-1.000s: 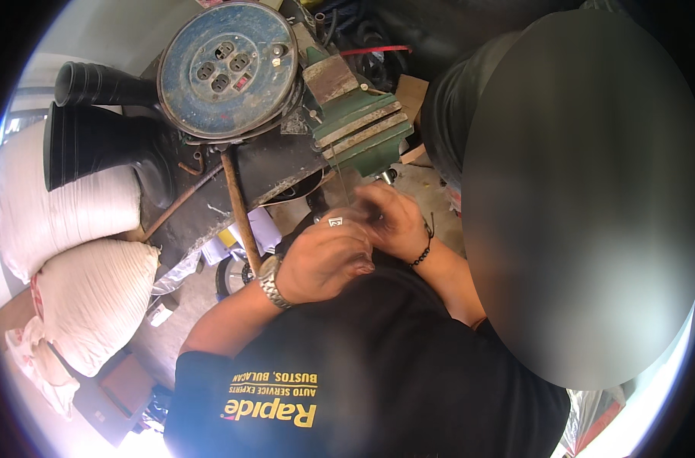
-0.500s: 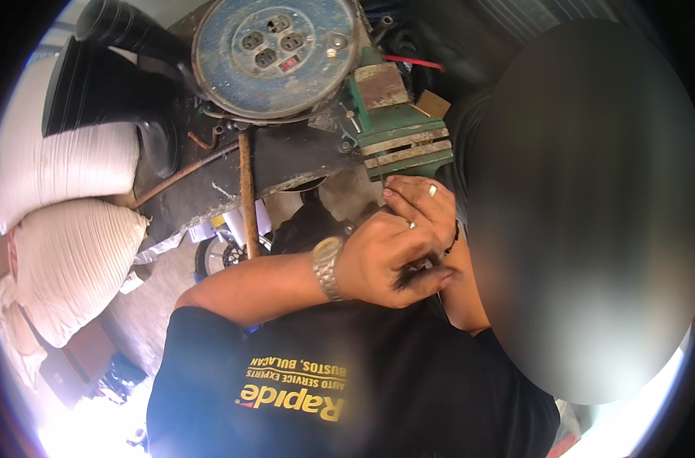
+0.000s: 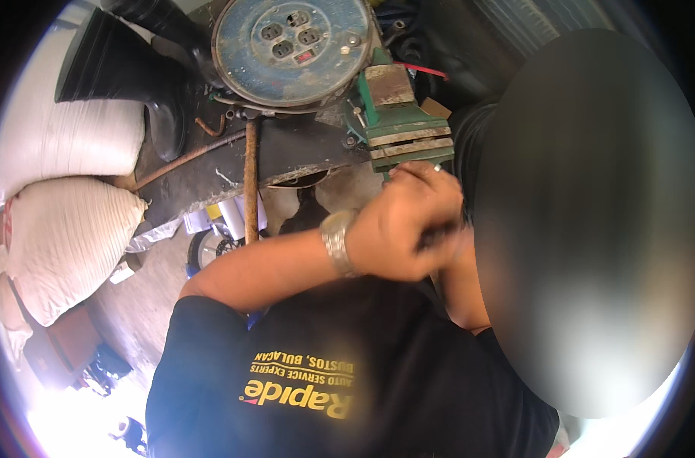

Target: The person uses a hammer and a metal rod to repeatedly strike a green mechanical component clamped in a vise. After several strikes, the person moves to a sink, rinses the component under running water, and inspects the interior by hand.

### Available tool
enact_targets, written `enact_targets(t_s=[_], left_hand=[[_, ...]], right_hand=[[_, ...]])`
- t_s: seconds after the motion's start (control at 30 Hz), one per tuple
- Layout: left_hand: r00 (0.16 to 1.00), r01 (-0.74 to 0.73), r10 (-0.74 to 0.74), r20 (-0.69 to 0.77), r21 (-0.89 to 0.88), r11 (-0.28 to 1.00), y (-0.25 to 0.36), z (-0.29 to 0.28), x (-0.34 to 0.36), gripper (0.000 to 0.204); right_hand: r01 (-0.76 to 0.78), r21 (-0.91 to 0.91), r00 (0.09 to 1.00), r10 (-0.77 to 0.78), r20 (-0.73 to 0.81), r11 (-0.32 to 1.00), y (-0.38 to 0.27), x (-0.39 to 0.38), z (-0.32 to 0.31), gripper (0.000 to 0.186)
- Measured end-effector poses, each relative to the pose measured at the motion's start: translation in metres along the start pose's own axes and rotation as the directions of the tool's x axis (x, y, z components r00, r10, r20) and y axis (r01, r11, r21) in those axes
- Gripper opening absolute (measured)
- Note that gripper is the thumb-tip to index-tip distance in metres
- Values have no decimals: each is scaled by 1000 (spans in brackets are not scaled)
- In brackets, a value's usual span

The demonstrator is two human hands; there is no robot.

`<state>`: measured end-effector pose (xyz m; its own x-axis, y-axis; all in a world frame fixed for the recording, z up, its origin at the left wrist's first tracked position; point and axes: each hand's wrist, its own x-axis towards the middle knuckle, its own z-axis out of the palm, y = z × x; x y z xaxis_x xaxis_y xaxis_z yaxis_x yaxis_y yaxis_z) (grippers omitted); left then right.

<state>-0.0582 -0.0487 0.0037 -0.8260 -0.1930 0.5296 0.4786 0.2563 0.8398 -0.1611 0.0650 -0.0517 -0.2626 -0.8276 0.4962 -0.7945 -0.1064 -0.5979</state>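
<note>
My left hand [image 3: 397, 229], with a metal watch [image 3: 338, 243] at the wrist, reaches across in front of my chest. Its fingers are curled in, blurred by motion, and dark smudges mark the palm side. Behind it, largely covered, is my right hand [image 3: 430, 175], wearing a ring. The right fingertips look pressed together just below the jaws of a green bench vise [image 3: 408, 141]. The hands overlap closely. Whatever lies between the fingers of either hand is hidden.
On the dark bench [image 3: 301, 149] are a blue cord reel with sockets [image 3: 244, 57], a wooden handle [image 3: 251, 179], a rusty rod [image 3: 187, 158] and black rubber boots [image 3: 107, 72]. Filled white sacks [image 3: 72, 244] stand left. Tires [image 3: 542, 23] are at the back right. A blurred oval covers the right side.
My left hand has moved up and now covers more of my right hand. The bench and its things have shifted slightly right and up in the picture.
</note>
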Motion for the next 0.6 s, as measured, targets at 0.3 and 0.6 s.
enact_targets(t_s=[0.3, 0.6], left_hand=[[826, -512, 419, 376, 192, 837, 2, -17, -70, 30], [678, -735, 580, 452, 429, 525, 54, -3, -72, 41]], right_hand=[[-819, 280, 572, 680, 459, 500, -3, -105, 54, 44], [-860, 507, 386, 576, 721, -58, 31, -88, 122, 67]])
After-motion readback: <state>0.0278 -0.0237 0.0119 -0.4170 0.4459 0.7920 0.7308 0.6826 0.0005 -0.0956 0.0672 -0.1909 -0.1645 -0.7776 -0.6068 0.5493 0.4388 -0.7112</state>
